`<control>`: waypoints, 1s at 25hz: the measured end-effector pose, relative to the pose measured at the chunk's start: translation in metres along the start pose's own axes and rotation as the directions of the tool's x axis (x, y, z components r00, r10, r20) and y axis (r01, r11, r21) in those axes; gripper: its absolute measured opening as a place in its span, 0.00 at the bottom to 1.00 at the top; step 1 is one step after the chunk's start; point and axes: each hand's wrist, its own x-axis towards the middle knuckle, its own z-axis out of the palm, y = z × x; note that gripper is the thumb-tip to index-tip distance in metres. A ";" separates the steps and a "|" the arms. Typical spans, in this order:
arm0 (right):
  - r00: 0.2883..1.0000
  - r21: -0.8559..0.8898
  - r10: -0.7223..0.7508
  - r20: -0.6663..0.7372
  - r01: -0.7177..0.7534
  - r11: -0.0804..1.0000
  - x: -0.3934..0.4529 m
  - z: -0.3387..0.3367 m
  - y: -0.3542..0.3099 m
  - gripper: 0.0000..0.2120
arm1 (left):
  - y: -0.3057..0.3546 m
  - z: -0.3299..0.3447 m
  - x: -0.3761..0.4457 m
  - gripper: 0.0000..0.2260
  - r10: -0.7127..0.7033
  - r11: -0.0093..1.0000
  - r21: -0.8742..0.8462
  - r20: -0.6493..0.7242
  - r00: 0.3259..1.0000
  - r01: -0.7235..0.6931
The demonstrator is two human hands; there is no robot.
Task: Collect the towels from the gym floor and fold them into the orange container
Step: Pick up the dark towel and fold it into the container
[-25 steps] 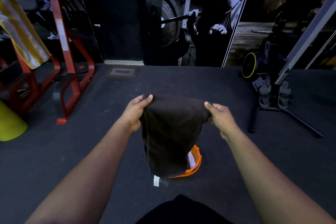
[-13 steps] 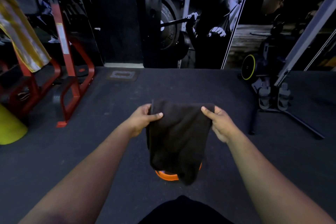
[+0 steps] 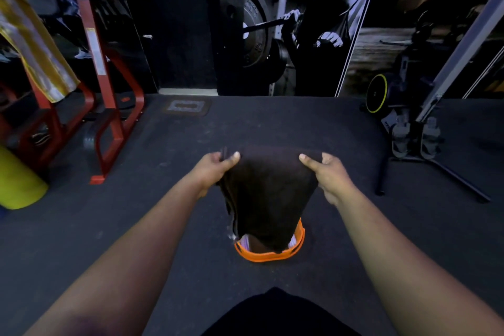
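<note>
Since the earlier frames the dark towel [image 3: 268, 196] has been gathered narrower and brought squarely over the orange container [image 3: 268, 256], its lower edge now dipping inside the rim where before it hung beside and in front. The gym floor [image 3: 272, 123], a dark, matte, slightly grainy rubber mat, fills the scene; a red steel rack [image 3: 109, 117] stands far left with a yellow rounded pad [image 3: 19, 183] at the left edge, and a black stand with weights [image 3: 414, 139] sits far right. The towel is thick, soft, folded in layers, its long axis hanging vertically from the top edge stretched left to right between the hands. The left hand [image 3: 215, 169] pinches the top left corner, thumb over the cloth; the right hand [image 3: 331, 174] pinches the top right corner likewise. The container, a small round orange-rimmed tub with something pale inside, sits directly below and nearer than the hands, midway between them, so neither arm is closer. Lowering straight down looks like the next move.
</note>
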 end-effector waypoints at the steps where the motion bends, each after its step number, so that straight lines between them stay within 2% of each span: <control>1: 1.000 0.045 0.002 0.023 -0.003 0.999 0.001 -0.001 -0.001 0.13 | -0.004 -0.002 -0.001 0.10 0.028 0.988 0.152 0.002 1.000 -0.028; 2: 0.998 0.098 0.006 0.066 -0.013 0.995 0.000 -0.003 -0.002 0.14 | -0.006 -0.003 0.000 0.11 0.087 0.969 0.235 -0.041 0.995 -0.075; 3: 0.992 0.133 0.007 0.123 -0.024 0.991 0.000 -0.006 -0.003 0.14 | -0.004 -0.003 0.000 0.11 0.127 0.970 0.217 -0.089 0.988 -0.105; 4: 0.982 0.103 0.008 0.189 -0.028 0.994 -0.001 -0.010 -0.002 0.15 | -0.002 -0.003 0.001 0.10 0.136 0.987 0.099 -0.120 0.983 -0.124; 5: 0.973 -0.003 0.020 0.232 -0.020 1.000 -0.001 -0.014 0.001 0.15 | 0.004 -0.004 0.000 0.07 0.119 0.990 -0.064 -0.118 0.986 -0.128; 6: 0.971 -0.122 0.035 0.237 -0.006 0.993 -0.003 -0.016 0.004 0.15 | 0.009 -0.004 -0.001 0.03 0.104 0.973 -0.198 -0.060 0.993 -0.114; 7: 0.980 -0.179 0.030 0.197 0.006 0.984 -0.002 -0.017 0.007 0.13 | 0.015 -0.005 -0.003 0.03 0.102 0.964 -0.246 0.000 0.995 -0.098; 8: 0.991 -0.178 0.009 0.133 0.014 0.984 -0.001 -0.019 0.008 0.12 | 0.017 -0.006 -0.004 0.07 0.104 0.979 -0.180 0.029 0.994 -0.097; 9: 0.997 -0.150 -0.001 0.080 0.013 0.989 0.001 -0.020 0.008 0.10 | 0.017 -0.007 -0.004 0.10 0.104 0.994 -0.035 0.006 0.995 -0.103; 10: 0.999 -0.133 -0.005 0.052 0.012 0.991 0.003 -0.020 0.008 0.09 | 0.017 -0.008 -0.003 0.11 0.122 0.979 0.170 -0.075 0.990 -0.108; 12: 1.000 -0.132 -0.012 0.025 0.015 0.991 0.005 -0.016 0.008 0.08 | 0.020 -0.009 -0.001 0.14 0.211 0.851 0.523 -0.254 0.944 -0.049; 13: 1.000 -0.128 -0.012 0.010 0.013 0.992 0.006 -0.013 0.009 0.08 | 0.021 -0.009 -0.001 0.17 0.253 0.802 0.597 -0.308 0.917 -0.021; 14: 1.000 -0.117 -0.006 -0.006 0.005 0.993 0.007 -0.012 0.010 0.09 | 0.018 -0.008 0.001 0.19 0.255 0.809 0.588 -0.331 0.909 -0.012; 15: 1.000 -0.105 0.014 -0.015 -0.015 0.994 0.008 -0.011 0.010 0.10 | 0.018 -0.006 0.001 0.21 0.210 0.870 0.492 -0.335 0.919 -0.020; 16: 0.999 -0.085 0.046 -0.011 -0.046 0.995 0.007 -0.010 0.008 0.10 | 0.017 -0.004 0.002 0.21 0.129 0.957 0.289 -0.305 0.944 -0.038; 17: 0.995 -0.038 0.098 0.007 -0.098 0.995 0.006 -0.010 0.008 0.10 | 0.017 -0.001 0.000 0.22 0.034 0.999 0.026 -0.228 0.973 -0.029; 18: 0.986 0.044 0.159 0.039 -0.161 0.986 0.005 -0.010 0.007 0.10 | 0.017 0.001 -0.002 0.24 -0.009 0.984 -0.179 -0.142 0.990 -0.016; 19: 0.973 0.121 0.219 0.068 -0.226 0.967 0.005 -0.011 0.008 0.11 | 0.014 0.000 -0.002 0.27 -0.001 0.966 -0.259 -0.079 0.997 -0.019; 20: 0.963 0.156 0.263 0.068 -0.270 0.950 0.005 -0.012 0.009 0.14 | 0.009 -0.001 0.002 0.31 0.031 0.974 -0.222 -0.031 0.999 -0.037; 22: 0.958 0.125 0.287 -0.003 -0.284 0.951 0.004 -0.014 0.011 0.16 | 0.001 -0.005 0.009 0.36 0.077 0.995 0.064 0.005 0.997 -0.077; 23: 0.964 0.096 0.264 -0.039 -0.260 0.961 0.003 -0.015 0.013 0.14 | -0.002 -0.007 0.011 0.35 0.089 0.968 0.236 -0.016 0.996 -0.083; 25: 0.980 0.036 0.188 -0.062 -0.186 0.982 0.000 -0.014 0.016 0.08 | -0.005 -0.012 0.015 0.30 0.144 0.879 0.471 -0.118 0.983 -0.073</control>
